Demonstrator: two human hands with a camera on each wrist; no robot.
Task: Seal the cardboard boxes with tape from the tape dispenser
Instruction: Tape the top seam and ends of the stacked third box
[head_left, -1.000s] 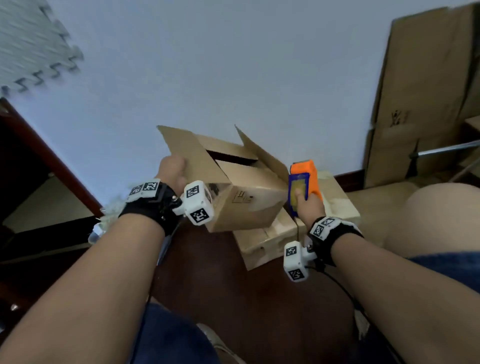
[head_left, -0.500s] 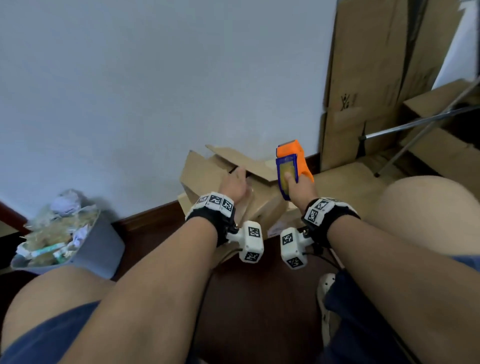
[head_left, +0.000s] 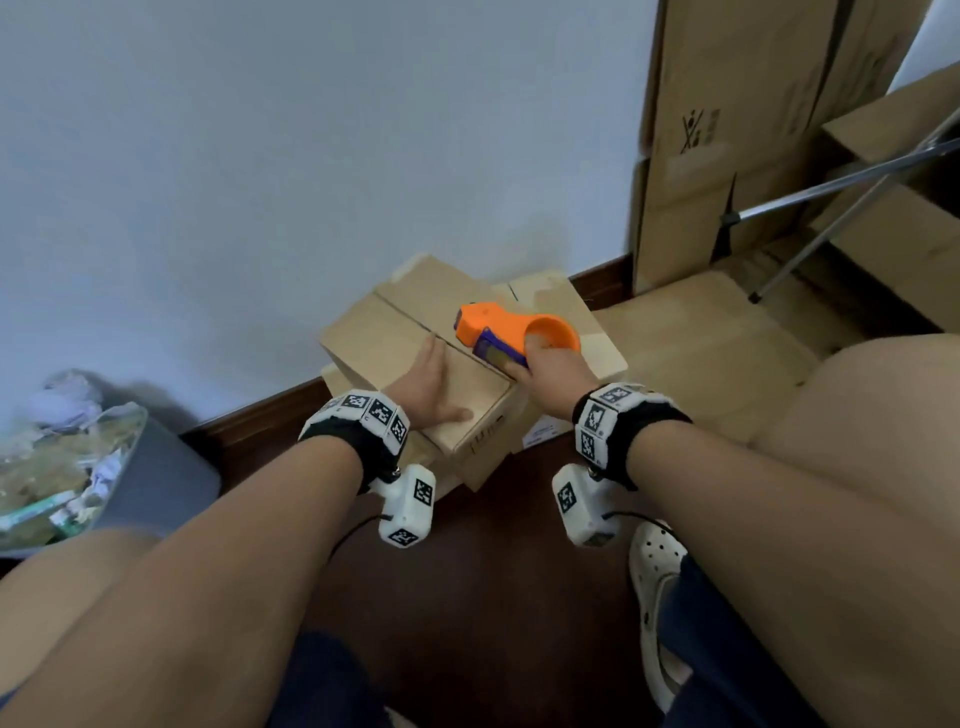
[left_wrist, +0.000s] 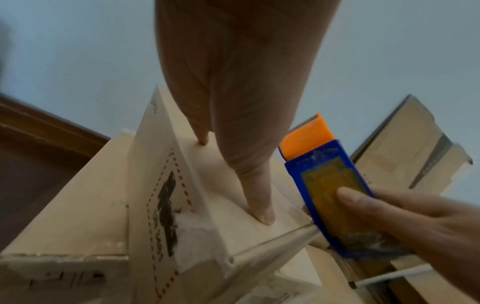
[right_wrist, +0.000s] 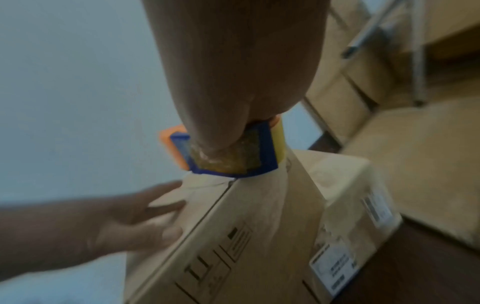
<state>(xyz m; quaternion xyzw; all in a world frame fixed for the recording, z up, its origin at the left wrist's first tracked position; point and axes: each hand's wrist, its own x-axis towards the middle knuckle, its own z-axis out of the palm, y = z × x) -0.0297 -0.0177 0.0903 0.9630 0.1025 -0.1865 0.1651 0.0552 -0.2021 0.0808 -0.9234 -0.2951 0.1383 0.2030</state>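
Note:
A small cardboard box (head_left: 374, 338) sits on other boxes by the wall, its top flaps folded down with a seam between them. My left hand (head_left: 428, 387) lies flat on the near flap, fingers straight, pressing it down; in the left wrist view the left hand (left_wrist: 241, 127) rests on the box (left_wrist: 161, 205). My right hand (head_left: 550, 369) grips the orange and blue tape dispenser (head_left: 506, 332) at the near end of the seam. The dispenser (right_wrist: 228, 152) touches the box's top corner (right_wrist: 233, 181); its blue plate (left_wrist: 335, 195) is under my thumb.
A second taped box (head_left: 566, 322) lies behind and right of the first. Flattened cartons (head_left: 727, 130) lean on the wall at right, with a metal stand (head_left: 831, 202) before them. A grey bin (head_left: 156, 478) full of waste stands at left. My knees frame the dark floor (head_left: 493, 597).
The box's flaps went from standing open to folded shut. My left hand moved from the flap edge onto the top. The dispenser came down from upright to the seam.

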